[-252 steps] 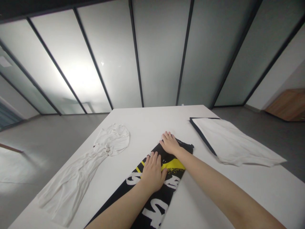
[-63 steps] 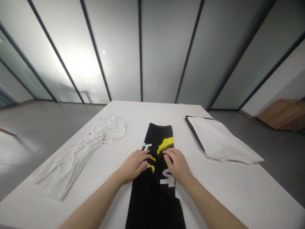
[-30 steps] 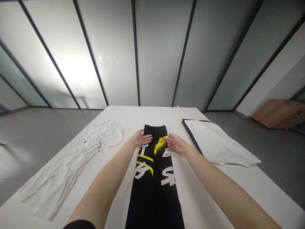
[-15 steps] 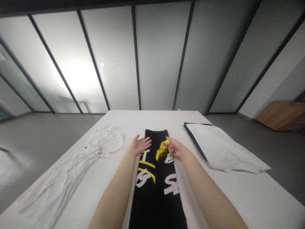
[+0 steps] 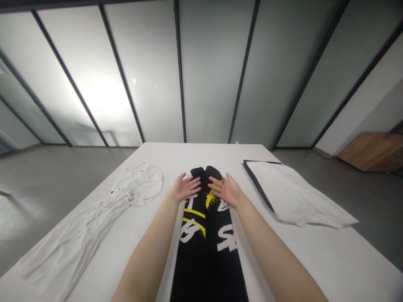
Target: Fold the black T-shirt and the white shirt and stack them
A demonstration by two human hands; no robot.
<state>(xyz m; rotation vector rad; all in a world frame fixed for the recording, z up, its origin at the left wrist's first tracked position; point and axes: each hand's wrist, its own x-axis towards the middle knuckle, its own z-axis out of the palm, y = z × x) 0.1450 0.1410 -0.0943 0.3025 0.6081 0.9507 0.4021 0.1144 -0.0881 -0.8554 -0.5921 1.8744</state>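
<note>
Black trousers with white lettering and yellow patches lie lengthwise on the white table in the middle of the view, their near end cut off by the lower edge. Their far end shows two rounded black humps with a notch between. Over the upper left side is my left hand, fingers spread and palm turned inward. My right hand mirrors it over the upper right side, also spread out. Nothing is gripped by either hand; whether the fingers touch the cloth I cannot tell.
A crumpled white garment stretches along the left of the white table. To the right, a flat white garment lies on a dark one. Frosted glass panels stand behind. A wooden box-like piece is on the floor at right.
The trousers' straight waistband edge has become two rounded humps. My right hand's fingers, partly curled before, are now spread out. The left hand stays nearly in place, still open.
</note>
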